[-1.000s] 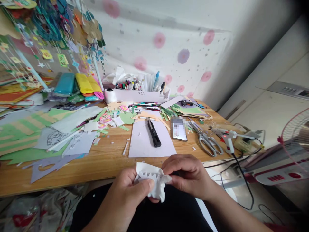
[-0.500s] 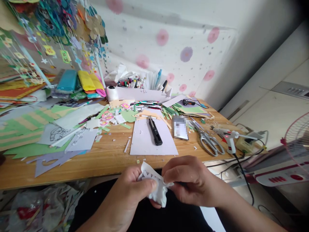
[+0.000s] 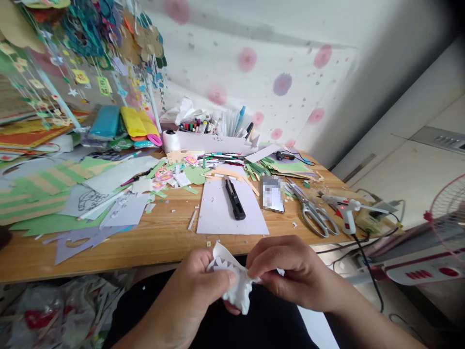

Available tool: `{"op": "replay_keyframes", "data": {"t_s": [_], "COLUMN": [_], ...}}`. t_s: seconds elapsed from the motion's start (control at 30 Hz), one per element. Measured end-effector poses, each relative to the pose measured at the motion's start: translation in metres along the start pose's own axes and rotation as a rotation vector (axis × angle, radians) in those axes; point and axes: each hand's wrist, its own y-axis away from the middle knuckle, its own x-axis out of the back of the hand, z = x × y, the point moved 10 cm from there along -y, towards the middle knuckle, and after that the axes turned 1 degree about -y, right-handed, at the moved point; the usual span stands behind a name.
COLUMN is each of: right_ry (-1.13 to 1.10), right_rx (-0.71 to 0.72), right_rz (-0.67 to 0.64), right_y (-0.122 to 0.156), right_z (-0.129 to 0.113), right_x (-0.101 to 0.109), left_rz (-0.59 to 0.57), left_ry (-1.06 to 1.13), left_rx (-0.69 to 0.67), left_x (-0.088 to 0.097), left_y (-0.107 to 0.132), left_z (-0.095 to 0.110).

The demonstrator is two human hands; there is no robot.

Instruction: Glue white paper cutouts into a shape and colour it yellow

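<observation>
A small crumpled white paper piece (image 3: 238,293) with a zigzag, toothed inner edge is held over my lap, in front of the table edge. My left hand (image 3: 203,281) grips its left side, thumb on top and fingers underneath. At the paper's right edge my right hand (image 3: 286,269) pinches with thumb and forefinger; a scrap of white shows past these fingers. Beyond the hands, a black utility knife (image 3: 234,198) lies on a pale lilac sheet (image 3: 214,220).
Large scissors (image 3: 316,215), a phone (image 3: 272,194) and a glue gun (image 3: 347,213) lie on the right of the table. Paper offcuts (image 3: 185,177) and drawings cover the left and back. A pen box (image 3: 210,142) stands against the wall; a fan (image 3: 428,274) is at right.
My right hand has shifted slightly to the right, and a white scrap now shows beyond its fingers. My left hand keeps its hold on the paper.
</observation>
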Motion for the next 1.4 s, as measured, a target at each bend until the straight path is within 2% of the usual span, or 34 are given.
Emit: {"op": "replay_keyframes", "data": {"t_s": [0.13,0.27,0.33,0.47,0.57,0.67,0.77,0.9,1.0,1.2,1.4], "right_ry": [0.023,0.033,-0.015,-0.233,-0.288,-0.312,-0.390,-0.578,-0.665,-0.685,-0.680], "right_rx": [-0.050,-0.122,-0.216,-0.388,-0.445,-0.475,-0.422,-0.328,-0.336,-0.384,-0.298], "right_rz": [-0.034,0.050,0.117,0.176,0.206,0.271,0.385,0.533,0.604,0.653,0.614], "right_y": [0.000,0.002,0.005,0.010,0.012,0.013,0.011,0.009,0.010,0.013,0.009], "right_z": [0.002,0.009,0.019,0.043,0.054,0.063,0.063,0.060,0.065,0.070,0.061], "right_x": [-0.002,0.000,0.002,-0.006,-0.010,-0.008,0.000,0.009,0.009,0.003,-0.005], "left_rz": [0.040,0.060,0.069,0.032,0.000,-0.036,-0.033,-0.085,-0.154,-0.107,0.104], "left_ry": [-0.079,-0.196,-0.295,-0.561,-0.699,-0.749,-0.686,-0.279,-0.050,0.040,-0.065], "left_rx": [-0.012,-0.009,-0.018,-0.038,-0.066,-0.093,-0.131,-0.183,-0.174,-0.172,-0.204], "left_x": [0.004,0.006,0.007,0.002,-0.003,-0.008,-0.006,-0.005,-0.006,-0.004,0.006], "left_y": [0.000,0.002,0.003,0.003,-0.001,-0.006,-0.011,-0.014,-0.014,-0.013,-0.009], "left_z": [0.001,0.004,0.008,0.016,0.023,0.031,0.041,0.043,0.033,0.017,0.018]}}
